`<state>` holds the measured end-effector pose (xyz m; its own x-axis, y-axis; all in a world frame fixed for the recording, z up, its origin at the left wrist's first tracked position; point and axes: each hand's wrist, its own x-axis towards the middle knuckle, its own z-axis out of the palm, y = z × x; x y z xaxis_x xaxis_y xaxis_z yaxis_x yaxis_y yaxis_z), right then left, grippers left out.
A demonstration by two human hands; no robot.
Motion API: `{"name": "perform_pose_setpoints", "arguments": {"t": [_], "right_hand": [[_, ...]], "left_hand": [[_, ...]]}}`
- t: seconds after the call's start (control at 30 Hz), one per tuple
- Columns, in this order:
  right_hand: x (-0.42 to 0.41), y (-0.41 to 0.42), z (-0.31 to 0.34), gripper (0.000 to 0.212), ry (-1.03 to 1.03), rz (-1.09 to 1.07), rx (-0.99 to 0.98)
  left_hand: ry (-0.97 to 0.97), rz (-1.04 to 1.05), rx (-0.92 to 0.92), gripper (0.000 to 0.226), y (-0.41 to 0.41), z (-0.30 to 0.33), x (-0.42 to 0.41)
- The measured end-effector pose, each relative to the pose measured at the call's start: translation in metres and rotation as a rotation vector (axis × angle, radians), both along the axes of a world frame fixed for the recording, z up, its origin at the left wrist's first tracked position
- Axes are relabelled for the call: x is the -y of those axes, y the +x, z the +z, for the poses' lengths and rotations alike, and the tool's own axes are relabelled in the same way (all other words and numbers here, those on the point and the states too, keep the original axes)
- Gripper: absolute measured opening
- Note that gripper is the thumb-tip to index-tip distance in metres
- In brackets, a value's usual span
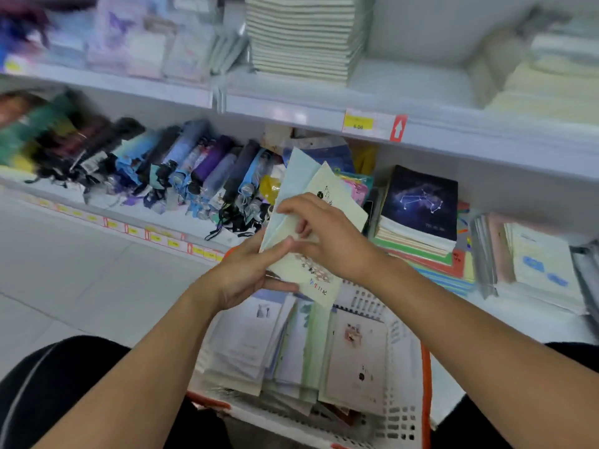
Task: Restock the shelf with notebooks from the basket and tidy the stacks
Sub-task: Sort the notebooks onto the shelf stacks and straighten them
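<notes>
My left hand (249, 270) grips a small bunch of thin pale-green and light-blue notebooks (311, 273) from below, held over the basket. My right hand (327, 234) lies across the top notebook, fingers curled over its upper edge and between the covers. Below them sits a white basket (402, 413) with an orange rim, filled with several more pale notebooks (259, 348). On the lower shelf (518, 306) stands a stack topped by a dark blue constellation notebook (421, 202), and further right a pale stack (541, 267).
Folded umbrellas (181, 170) fill the lower shelf's left part. The upper shelf (405, 82) carries a tall stack of cream notebooks (304, 37), with bare board to its right. A yellow price tag (358, 122) marks its edge. My dark-clad knees flank the basket on tiled floor.
</notes>
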<state>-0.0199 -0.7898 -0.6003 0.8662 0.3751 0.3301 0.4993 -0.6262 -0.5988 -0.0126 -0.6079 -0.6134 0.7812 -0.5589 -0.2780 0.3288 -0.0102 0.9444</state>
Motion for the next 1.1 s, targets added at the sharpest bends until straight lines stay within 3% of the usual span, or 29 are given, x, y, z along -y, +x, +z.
{"name": "perform_pose_setpoints", "arguments": {"t": [0.1,0.23,0.3,0.33,0.4,0.47,0.6,0.73,0.9,1.0,1.1], "right_hand": [[-0.002,0.009,0.049,0.073,0.051,-0.049,0.066],[0.021,0.023,0.105,0.072,0.045,-0.565,0.308],[0.03,0.027,0.13,0.077,0.18,-0.709,0.145],[0.03,0.029,0.141,0.069,0.324,-0.678,-0.017],[0.023,0.034,0.164,0.034,0.681,-0.455,-0.326],[0.02,0.04,0.184,0.016,0.835,-0.316,-0.465],[0.026,0.067,0.214,0.013,0.872,-0.364,-0.434],[0.039,0.117,0.248,0.012,1.1,-0.446,-0.407],[0.056,0.185,0.289,0.015,1.225,-0.458,-0.407],[0.058,0.204,0.281,0.017,1.225,-0.52,-0.378],[0.058,0.203,0.254,0.032,1.179,-0.536,-0.243]], "left_hand": [[-0.103,0.093,0.018,0.044,0.01,0.038,-0.007],[-0.389,0.257,-0.049,0.034,0.025,0.089,-0.009],[-0.487,0.302,-0.046,0.029,0.039,0.113,-0.004],[-0.515,0.305,-0.046,0.027,0.047,0.125,-0.001],[-0.539,0.265,-0.064,0.026,0.063,0.149,0.008],[-0.505,0.187,-0.084,0.028,0.079,0.172,0.014],[-0.345,0.134,0.003,0.029,0.117,0.217,0.024],[-0.308,0.333,0.164,0.04,0.171,0.252,0.048],[-0.305,0.448,0.204,0.056,0.223,0.282,0.077],[-0.184,0.458,0.279,0.061,0.236,0.277,0.079],[-0.115,0.478,0.304,0.087,0.25,0.244,0.076]]}}
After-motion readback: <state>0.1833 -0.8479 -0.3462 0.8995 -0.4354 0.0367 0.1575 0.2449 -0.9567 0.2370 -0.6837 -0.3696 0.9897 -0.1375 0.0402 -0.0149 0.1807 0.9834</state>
